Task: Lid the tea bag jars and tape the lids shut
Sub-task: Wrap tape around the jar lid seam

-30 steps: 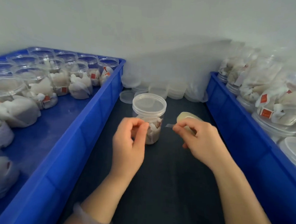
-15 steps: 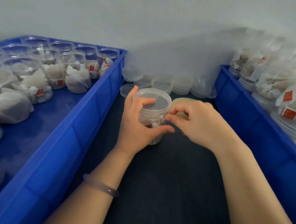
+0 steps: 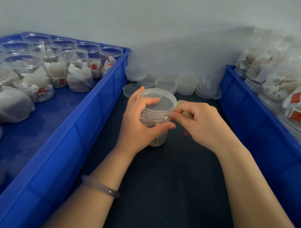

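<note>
A jar (image 3: 158, 139) is set on the worktop (image 3: 169, 182) between the left crate (image 3: 88, 115) and the right crate (image 3: 249, 108), with lids (image 3: 184, 86) stacked behind it.

The left hand (image 3: 137, 123) hides most of the jar (image 3: 158, 139). The right hand (image 3: 202, 126) covers nearly all of a pale tape roll (image 3: 180, 103), and any tape at its fingertips is too fine to see. The left crate (image 3: 63, 145) and right crate (image 3: 249, 107) are cut off by the frame edges. The stacked jars (image 3: 275, 75) at far right are blurred.

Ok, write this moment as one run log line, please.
left hand grips lidded tea bag jar | right hand fingers at lid rim | tape roll behind
</note>
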A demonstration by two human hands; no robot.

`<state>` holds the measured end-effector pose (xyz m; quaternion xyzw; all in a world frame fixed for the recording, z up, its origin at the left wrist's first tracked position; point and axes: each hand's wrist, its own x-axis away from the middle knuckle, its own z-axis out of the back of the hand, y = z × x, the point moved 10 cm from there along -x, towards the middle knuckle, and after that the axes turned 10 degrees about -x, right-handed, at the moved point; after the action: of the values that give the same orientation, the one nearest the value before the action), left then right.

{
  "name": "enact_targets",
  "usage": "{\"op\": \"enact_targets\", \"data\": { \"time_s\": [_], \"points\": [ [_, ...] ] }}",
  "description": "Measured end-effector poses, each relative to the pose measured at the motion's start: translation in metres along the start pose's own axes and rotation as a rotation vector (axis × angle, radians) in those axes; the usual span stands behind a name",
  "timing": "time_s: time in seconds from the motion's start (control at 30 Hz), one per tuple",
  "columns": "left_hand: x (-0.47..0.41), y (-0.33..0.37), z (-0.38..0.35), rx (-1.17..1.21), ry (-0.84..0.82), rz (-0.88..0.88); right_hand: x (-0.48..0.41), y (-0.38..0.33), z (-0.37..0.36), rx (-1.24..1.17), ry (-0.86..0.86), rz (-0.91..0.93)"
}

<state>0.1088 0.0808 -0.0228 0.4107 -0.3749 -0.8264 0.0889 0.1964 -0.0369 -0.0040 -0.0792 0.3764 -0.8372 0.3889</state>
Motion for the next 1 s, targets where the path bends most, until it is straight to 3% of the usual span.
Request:
{"op": "enact_targets", "data": {
  "time_s": [0.37,0.67,1.0],
  "points": [
    [-0.001,0.001,0.010,0.078,0.036,0.026,0.004,-0.001,0.007,0.114,0.127,-0.014],
    [0.012,0.001,0.021,0.264,-0.017,0.150,0.019,-0.014,0.002,-0.055,-0.228,-0.047],
    [0.016,-0.019,0.014,0.471,-0.082,0.335,0.031,-0.024,0.019,-0.095,-0.222,-0.066]
  ]
}}
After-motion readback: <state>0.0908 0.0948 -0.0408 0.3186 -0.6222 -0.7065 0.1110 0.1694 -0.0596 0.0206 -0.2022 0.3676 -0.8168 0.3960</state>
